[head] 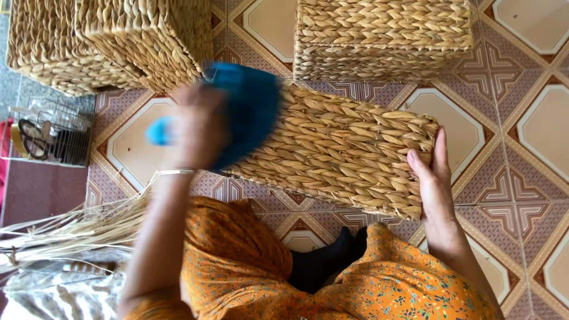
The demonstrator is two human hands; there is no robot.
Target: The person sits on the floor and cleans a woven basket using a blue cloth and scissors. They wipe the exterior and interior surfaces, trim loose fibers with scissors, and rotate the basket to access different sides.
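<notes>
Hands are shown at a woven basket (344,151) laid on the tiled floor (533,136). A blurred blue brush (246,109) is gripped by the left hand (198,127); the basket's end is steadied by the flat, open right hand (431,178).

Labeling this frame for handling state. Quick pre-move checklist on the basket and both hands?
1. Right hand steadies the woven basket at its end: ok, palm flat against it.
2. Left hand has hold of the blue tool: ok, though motion-blurred.
3. What the tool is: cannot tell.
4. Tool touching the weave: cannot tell, blur hides the contact.
5. Basket rests on the tiled floor: cannot tell, the near side may sit on the lap.
6. Other baskets apart from the worked one: ok.
</notes>
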